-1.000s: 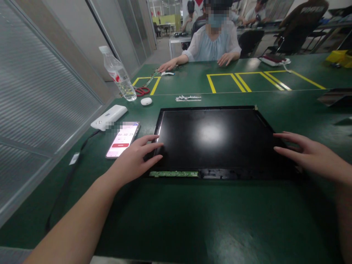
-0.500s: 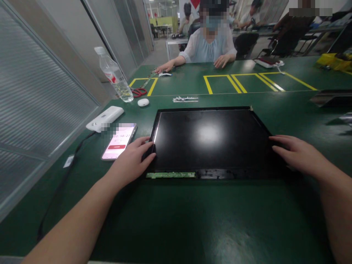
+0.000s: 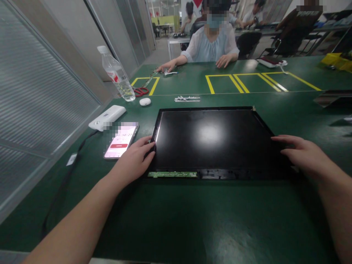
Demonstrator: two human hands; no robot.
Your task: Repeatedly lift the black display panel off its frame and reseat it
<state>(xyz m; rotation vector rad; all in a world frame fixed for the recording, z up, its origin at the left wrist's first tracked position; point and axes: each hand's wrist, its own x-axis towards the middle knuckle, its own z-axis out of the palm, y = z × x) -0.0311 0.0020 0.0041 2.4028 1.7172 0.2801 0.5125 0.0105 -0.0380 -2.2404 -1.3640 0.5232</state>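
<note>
The screen [image 3: 214, 143] is lying face up on the bench [image 3: 176, 220], back from its near edge, a green board [image 3: 173, 174] showing along the screen's near side; the left hand [image 3: 134, 156] is touching the screen's left side and the right hand [image 3: 308, 152] its right, fingers loosely bent, though I cannot tell whether they are gripping. Toward the bench's left edge a phone [image 3: 119, 146] is lying beside the left hand, with a bottle [image 3: 118, 77] standing farther back, while at the far edge a person [image 3: 211, 46] is sitting.
</note>
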